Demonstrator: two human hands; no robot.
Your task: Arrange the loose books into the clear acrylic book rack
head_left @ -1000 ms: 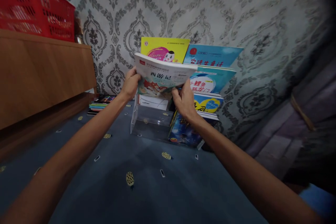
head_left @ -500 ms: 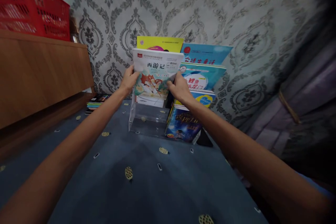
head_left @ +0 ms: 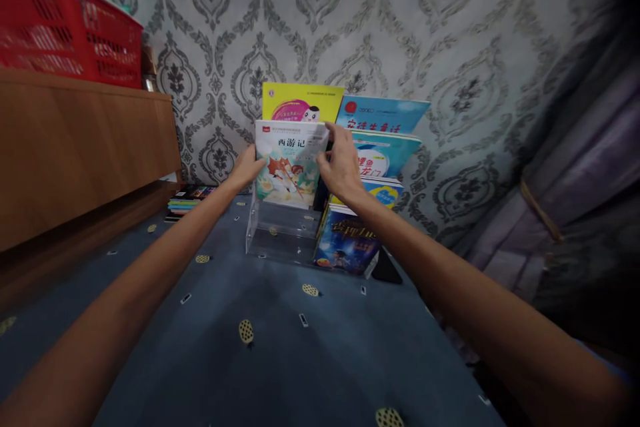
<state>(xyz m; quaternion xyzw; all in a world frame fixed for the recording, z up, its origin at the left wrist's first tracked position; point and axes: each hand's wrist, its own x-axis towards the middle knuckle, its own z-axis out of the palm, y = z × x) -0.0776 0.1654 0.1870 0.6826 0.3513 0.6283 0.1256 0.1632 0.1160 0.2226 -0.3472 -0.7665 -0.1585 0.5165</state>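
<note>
A white picture book [head_left: 290, 163] with red Chinese characters stands upright in the left column of a clear acrylic tiered rack [head_left: 277, 237] on the floor. My left hand [head_left: 247, 167] grips the book's left edge. My right hand [head_left: 340, 163] holds its right edge, fingers curled over the top corner. Behind it a yellow book [head_left: 300, 101] stands in the highest tier. The right column holds a blue book [head_left: 383, 115], a teal book [head_left: 387, 155], a yellow-and-blue book [head_left: 383, 192] and a dark space-themed book [head_left: 347, 243] at the front.
A patterned grey wall rises behind the rack. A wooden cabinet [head_left: 75, 147] at left carries a red plastic basket [head_left: 65, 33]. A stack of books [head_left: 187, 200] lies on the blue carpet [head_left: 280, 347] by the cabinet. A purple curtain [head_left: 580, 167] hangs at right.
The white book has swung from tilted flat above the rack to upright and has come down into the left column. My right hand has shifted up to its top right corner.
</note>
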